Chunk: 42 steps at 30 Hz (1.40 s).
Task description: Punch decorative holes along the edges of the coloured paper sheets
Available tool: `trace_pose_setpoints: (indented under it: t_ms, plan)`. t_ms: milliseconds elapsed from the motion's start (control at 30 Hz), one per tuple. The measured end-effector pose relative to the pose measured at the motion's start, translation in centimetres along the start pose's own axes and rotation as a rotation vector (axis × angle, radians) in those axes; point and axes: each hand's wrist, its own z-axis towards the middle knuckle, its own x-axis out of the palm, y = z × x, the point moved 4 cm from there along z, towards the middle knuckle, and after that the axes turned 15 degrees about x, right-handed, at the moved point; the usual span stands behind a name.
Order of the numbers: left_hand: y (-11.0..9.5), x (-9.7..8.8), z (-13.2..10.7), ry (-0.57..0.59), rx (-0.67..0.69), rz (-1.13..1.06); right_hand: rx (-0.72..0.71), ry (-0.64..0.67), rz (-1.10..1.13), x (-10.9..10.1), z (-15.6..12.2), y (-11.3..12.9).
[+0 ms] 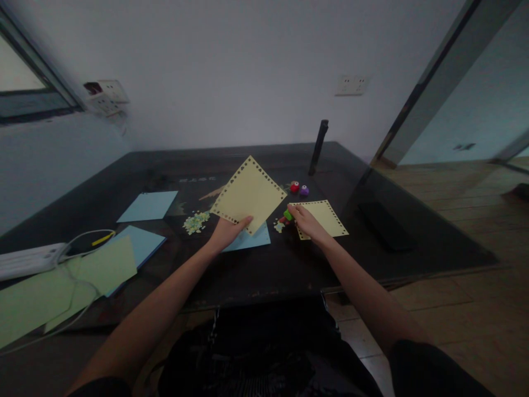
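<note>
Left hand [226, 231] pinches square yellow hole-edged paper [250, 193]; right hand [306, 219] closes round small green plastic punch [288, 215]; keep paper flat.

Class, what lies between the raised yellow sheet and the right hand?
In the head view, a green object touching the right hand, a reddish shape, and a heap of paper bits on the table.
</note>
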Motion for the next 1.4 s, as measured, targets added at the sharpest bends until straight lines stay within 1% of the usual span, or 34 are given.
trace_pose_setpoints:
  t_ms: [200,400,500,667,800,933,1000,1100,1167,1300,1400]
  plan:
    - [0.1,0.0,-0.1,0.009,-0.018,-0.006,0.005,-0.013,0.055,0.1,-0.2,0.2]
    - [-0.3,0.0,0.0,0.011,0.022,-0.025,-0.071,-0.053,0.076,-0.1,0.1,0.3]
    - [-0.4,0.0,0.1,0.019,0.03,-0.001,-0.083,-0.06,0.076,-0.2,-0.1,0.5]
    - [-0.6,-0.1,0.3,0.037,0.0,0.004,-0.107,-0.002,0.138,-0.2,-0.7,1.0]
    - [-0.7,0.0,0.2,0.086,-0.037,0.003,-0.094,0.051,0.204,-0.1,-0.9,1.0]
    - [-1.0,0.0,0.1,0.103,-0.047,-0.017,-0.114,0.026,0.249,-0.3,-0.9,1.1]
    - [-1.0,0.0,0.1,0.116,-0.055,-0.014,-0.101,0.013,0.279,-0.6,-0.7,1.1]
    - [-1.0,0.0,0.1,0.123,-0.05,-0.013,-0.053,-0.007,0.379,-1.6,-0.2,1.5]
    - [-0.8,0.1,0.0,0.114,-0.051,-0.026,-0.037,-0.025,0.422,-2.7,0.3,1.9]
    - [-0.4,0.2,0.1,0.067,-0.027,-0.056,-0.081,-0.095,0.399,-5.9,2.1,2.7]
    - [-0.4,0.2,0.2,0.037,0.017,-0.052,-0.126,-0.224,0.346,-8.5,4.6,2.4]
